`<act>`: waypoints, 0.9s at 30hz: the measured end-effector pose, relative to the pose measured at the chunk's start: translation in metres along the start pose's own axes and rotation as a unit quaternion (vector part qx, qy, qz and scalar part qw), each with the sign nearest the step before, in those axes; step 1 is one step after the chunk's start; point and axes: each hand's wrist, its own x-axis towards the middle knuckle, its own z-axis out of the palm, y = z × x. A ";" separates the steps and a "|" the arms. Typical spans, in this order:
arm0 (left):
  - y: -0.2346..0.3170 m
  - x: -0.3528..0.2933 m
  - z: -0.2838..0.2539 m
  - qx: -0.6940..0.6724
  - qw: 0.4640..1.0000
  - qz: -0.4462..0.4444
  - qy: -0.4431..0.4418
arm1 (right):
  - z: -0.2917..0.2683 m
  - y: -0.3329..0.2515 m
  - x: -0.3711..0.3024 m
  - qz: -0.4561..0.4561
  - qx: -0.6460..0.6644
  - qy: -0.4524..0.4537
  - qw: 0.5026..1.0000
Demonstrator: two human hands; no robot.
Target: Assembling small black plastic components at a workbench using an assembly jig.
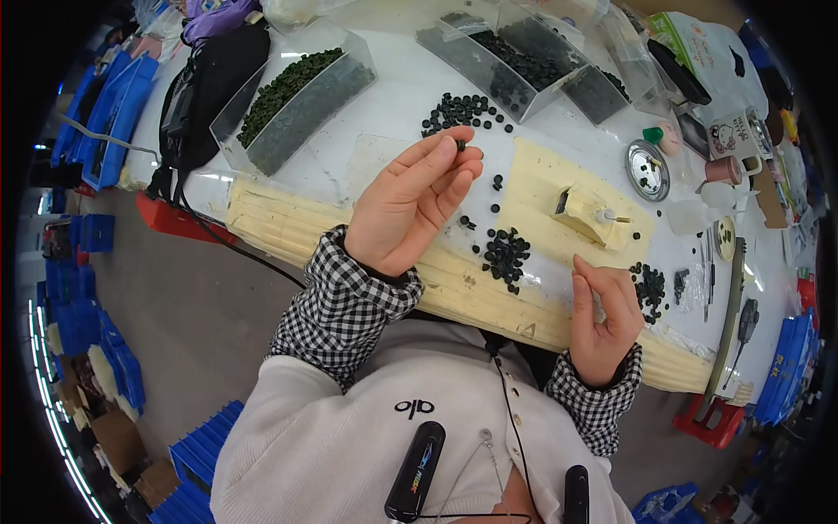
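Observation:
Raised over the table's front edge, my left hand [401, 205] pinches a small dark round piece [461, 145] between thumb and fingertips. My right hand [607, 314] hovers farther right with its fingers curled and thumb close to the forefinger; whether anything tiny is between them cannot be made out. Between the hands lies a pile of small black pieces [506, 258]. Another pile of the dark pieces [649, 293] is just beside my right hand. Beyond my left hand, more black round pieces [463, 109] are scattered. A small yellow-wrapped block with a metal pin [587, 214] stands on a yellow sheet [532, 179].
Clear bins of dark pieces stand at the back left [353, 83] and back centre [428, 35]. A black bag [214, 96] with a cable lies at left. On the right are a round metal dish [647, 170], a pink cup [722, 169] and thin tools [708, 271].

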 end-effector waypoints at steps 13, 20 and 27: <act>-0.001 -0.004 0.003 -0.035 0.994 -0.025 -0.096 | -0.001 0.000 -0.003 0.027 -0.005 -0.008 1.000; -0.002 -0.006 0.001 -0.055 0.992 -0.034 -0.110 | 0.000 0.001 -0.003 0.026 -0.011 -0.008 1.000; -0.001 -0.006 0.001 -0.061 0.991 -0.039 -0.116 | 0.000 0.002 -0.003 0.022 -0.015 -0.008 1.000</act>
